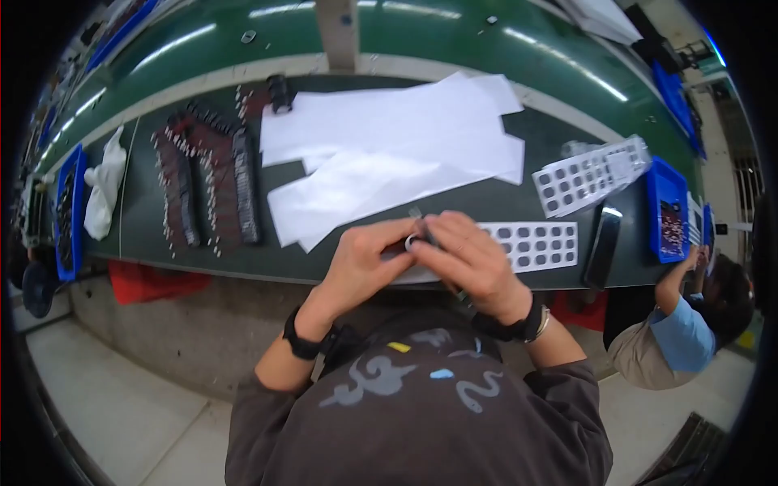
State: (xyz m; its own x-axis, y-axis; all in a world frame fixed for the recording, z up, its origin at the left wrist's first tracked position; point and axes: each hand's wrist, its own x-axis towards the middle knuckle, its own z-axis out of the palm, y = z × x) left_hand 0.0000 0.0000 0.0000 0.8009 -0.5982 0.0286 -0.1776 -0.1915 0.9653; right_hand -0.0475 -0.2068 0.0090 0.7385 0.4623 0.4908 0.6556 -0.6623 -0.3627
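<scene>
Dark green bench (pixel 551 134), glossy green surface (pixel 429 36) beyond it, co-worker (pixel 660 348) seated past the right end. A small dark part (pixel 412 241) with a pale ring-like end is held over the near edge, just in front of the torso — pinched between the fingertips of left hand (pixel 365 261) and right hand (pixel 480 261), both closed in tight. Exact part type can't be told; it's mostly covered by fingers. A white sheet of dark rounded-square pads (pixel 539 245) is partly covered by the right hand; more such sheets (pixel 587 174) are stacked behind, with clear plastic. A black phone (pixel 602 247) is placed beside them, then a blue tray (pixel 653 212) loaded with small pieces. White paper sheets (pixel 389 138) are spread overlapping mid-bench, a black cylindrical item (pixel 280 94) set at their far left corner. Further left, rows of small black parts (pixel 245 186) are laid out alongside reddish-brown strips with white bits. White cloth (pixel 104 190) and a second blue tray (pixel 77 215) are seen at the left end.
</scene>
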